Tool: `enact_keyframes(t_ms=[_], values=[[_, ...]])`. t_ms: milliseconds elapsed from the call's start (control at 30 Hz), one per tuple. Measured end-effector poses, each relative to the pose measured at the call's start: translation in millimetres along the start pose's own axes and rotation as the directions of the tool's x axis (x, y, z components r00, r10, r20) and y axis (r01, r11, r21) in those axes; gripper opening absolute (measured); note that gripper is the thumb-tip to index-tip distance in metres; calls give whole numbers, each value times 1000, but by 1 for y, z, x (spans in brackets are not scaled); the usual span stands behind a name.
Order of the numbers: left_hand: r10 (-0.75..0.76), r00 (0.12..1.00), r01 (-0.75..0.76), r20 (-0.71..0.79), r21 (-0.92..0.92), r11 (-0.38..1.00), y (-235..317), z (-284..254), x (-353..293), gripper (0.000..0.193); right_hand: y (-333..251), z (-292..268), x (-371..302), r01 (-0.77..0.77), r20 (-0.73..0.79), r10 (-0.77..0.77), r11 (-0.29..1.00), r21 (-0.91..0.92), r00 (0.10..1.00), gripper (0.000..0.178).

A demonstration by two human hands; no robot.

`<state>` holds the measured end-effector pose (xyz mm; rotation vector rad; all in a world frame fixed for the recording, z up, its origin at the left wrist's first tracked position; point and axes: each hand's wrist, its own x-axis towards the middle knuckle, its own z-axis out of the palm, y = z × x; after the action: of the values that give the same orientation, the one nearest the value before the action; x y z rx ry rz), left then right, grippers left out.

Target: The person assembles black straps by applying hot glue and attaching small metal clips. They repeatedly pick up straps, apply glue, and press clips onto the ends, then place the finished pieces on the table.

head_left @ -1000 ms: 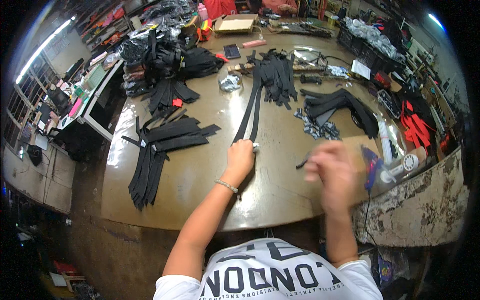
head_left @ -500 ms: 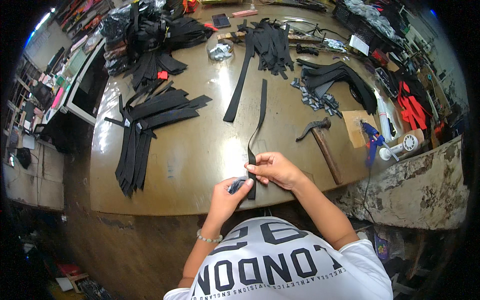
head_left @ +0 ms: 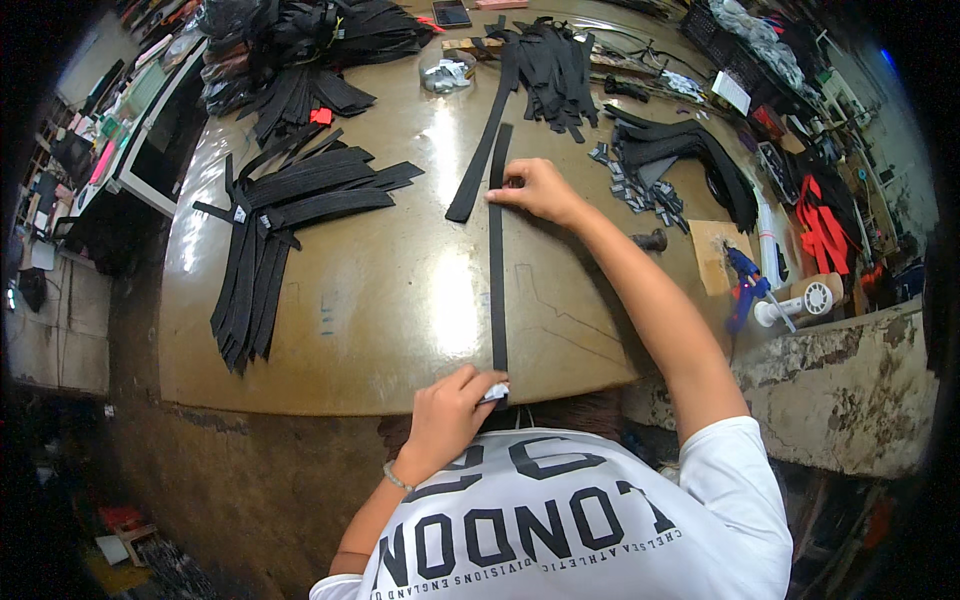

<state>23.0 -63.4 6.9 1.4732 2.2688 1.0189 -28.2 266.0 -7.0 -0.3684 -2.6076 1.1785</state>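
Observation:
A long black webbing strap (head_left: 499,290) runs straight from the table's front edge toward the middle of the table. With closed fingers, my left hand (head_left: 450,408) grips its near end and a small whitish-grey piece (head_left: 495,393), whose kind I cannot make out. Farther up, my right hand (head_left: 538,190) pinches the strap between thumb and fingers, a little short of its far end. Just left of that end lies another black strap (head_left: 480,160), reaching out from a heap of black straps (head_left: 548,75). My right forearm covers most of a hammer (head_left: 650,240); only its head shows.
Bundled black straps (head_left: 310,200) lie on the left. Small grey clips (head_left: 640,190) are scattered beside a folded strap stack (head_left: 680,150) at the right. A blue glue gun (head_left: 745,285) rests near the right edge. A round tub (head_left: 446,74) and a phone (head_left: 451,13) stand farther back.
My right hand has slid away from me along the strap, which now lies straight instead of curling. My left hand has drawn slightly closer to me, and my right forearm now covers the hammer's handle.

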Motion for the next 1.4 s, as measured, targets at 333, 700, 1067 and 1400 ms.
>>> enact_keyframes(t_ms=[333,700,1067,1400], values=[[122,993,-121,4,112,986,-5,3,-2,39,-26,4,-19,-207,-255,202,978,8,946,46],[241,968,-240,-74,16,971,-18,6,-5,33,72,-95,-308,-551,-996,-27,832,-69,84,53],[208,978,-206,-17,75,976,-14,5,-6,33,-60,-60,-197,-168,-168,189,977,129,968,42],[211,977,-208,-38,63,976,-15,7,-4,32,-70,-31,-157,-72,1,73,992,-101,997,45]])
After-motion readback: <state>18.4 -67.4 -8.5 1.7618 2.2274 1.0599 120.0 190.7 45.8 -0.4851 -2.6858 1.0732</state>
